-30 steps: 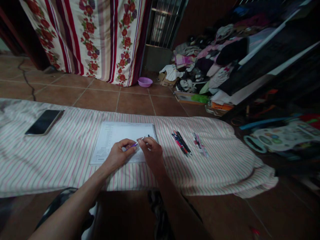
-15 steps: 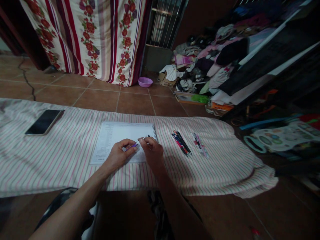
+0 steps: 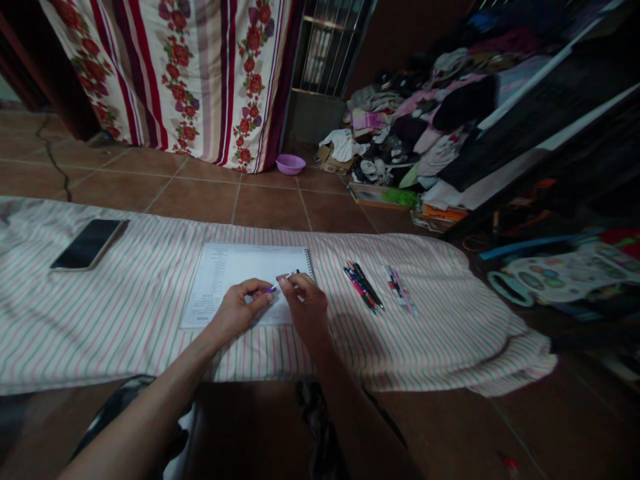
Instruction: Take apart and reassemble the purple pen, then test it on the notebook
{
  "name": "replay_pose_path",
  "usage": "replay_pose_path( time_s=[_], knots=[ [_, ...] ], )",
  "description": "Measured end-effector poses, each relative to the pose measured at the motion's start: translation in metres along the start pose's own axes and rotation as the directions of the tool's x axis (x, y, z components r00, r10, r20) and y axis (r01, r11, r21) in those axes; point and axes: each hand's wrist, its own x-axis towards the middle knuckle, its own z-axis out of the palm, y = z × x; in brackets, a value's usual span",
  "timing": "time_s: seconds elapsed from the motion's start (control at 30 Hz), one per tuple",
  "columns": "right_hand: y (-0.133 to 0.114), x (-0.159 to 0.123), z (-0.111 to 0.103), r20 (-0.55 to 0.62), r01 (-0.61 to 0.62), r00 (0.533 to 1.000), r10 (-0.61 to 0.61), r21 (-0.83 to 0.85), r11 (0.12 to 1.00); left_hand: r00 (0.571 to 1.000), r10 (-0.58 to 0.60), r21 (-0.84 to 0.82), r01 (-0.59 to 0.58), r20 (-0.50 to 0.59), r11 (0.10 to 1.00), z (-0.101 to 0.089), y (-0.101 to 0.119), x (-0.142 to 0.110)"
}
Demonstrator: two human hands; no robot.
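The striped cloth (image 3: pixel 165 293) is spreading widest beneath everything, and on it your white notebook (image 3: pixel 250 260) is lying open-faced, showing a spiral along its right edge and fine print, too small to read. Over the page your left hand (image 3: pixel 245 303) is pinching the purple part of a slim pen-like piece (image 3: pixel 271 289), thumb against finger; your right hand (image 3: pixel 306 300) is pinching its pale, thin stretch, fingers curling. Beside the notebook, dark and red pens (image 3: pixel 363 287) are lying bunched.
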Motion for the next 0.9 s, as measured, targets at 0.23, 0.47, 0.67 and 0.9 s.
replay_pose_path(
  time_s=[0.23, 0.47, 0.67, 0.9],
  knots=[
    [-0.002, 0.006, -0.012, -0.017, 0.093, 0.995, -0.094, -0.061, 0.994, 0.998, 0.022, -0.001, -0.022, 0.059, 1.0, -0.001, 0.002, -0.001],
    [-0.001, 0.006, -0.013, 0.042, 0.121, 0.992, -0.117, -0.091, 0.989, 0.993, 0.019, -0.06, -0.012, 0.116, 0.998, 0.0, 0.004, -0.002],
    [-0.001, 0.004, -0.006, 0.117, 0.153, 0.983, -0.142, -0.089, 0.984, 0.985, 0.06, -0.063, -0.05, 0.164, 0.997, -0.001, 0.002, -0.002],
    [-0.003, 0.002, -0.001, 0.112, 0.063, 0.992, -0.061, -0.017, 0.998, 0.977, 0.059, -0.069, -0.045, 0.206, 0.997, -0.002, 0.009, -0.003]
  ],
)
